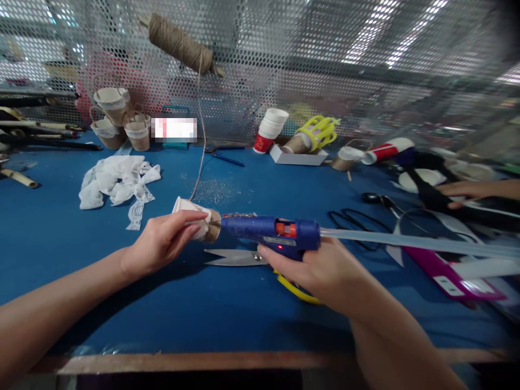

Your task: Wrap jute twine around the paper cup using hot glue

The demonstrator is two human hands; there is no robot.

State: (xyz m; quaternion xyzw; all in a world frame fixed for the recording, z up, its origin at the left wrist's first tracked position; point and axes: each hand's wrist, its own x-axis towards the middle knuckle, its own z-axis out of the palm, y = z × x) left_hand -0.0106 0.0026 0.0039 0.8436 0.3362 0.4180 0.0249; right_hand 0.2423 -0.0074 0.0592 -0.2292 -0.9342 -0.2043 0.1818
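Pinched in my left hand (pixel 164 238) is a white paper cup (pixel 184 206) lying on its side, its base end wrapped in brown twine. My right hand (pixel 317 268) grips a blue glue gun (pixel 260 230) with a long clear glue stick (pixel 390 238) running out of its back. The gun's nozzle meets the twine-wrapped part of the cup. From a twine spool (pixel 179 43) on the mesh, a strand (pixel 202 124) hangs down to the cup. Scissors (pixel 235 257) with yellow handles lie beneath the gun, partly hidden by my right hand.
White lace (pixel 116 181) lies at left, before several twine-wrapped cups (pixel 138 132). Behind stand stacked paper cups (pixel 272 127) and a white box lid (pixel 298 157). Dark pliers (pixel 225 154) lie near the mesh. Another person's hand (pixel 471 192) is at right, near a magenta object (pixel 450 271).
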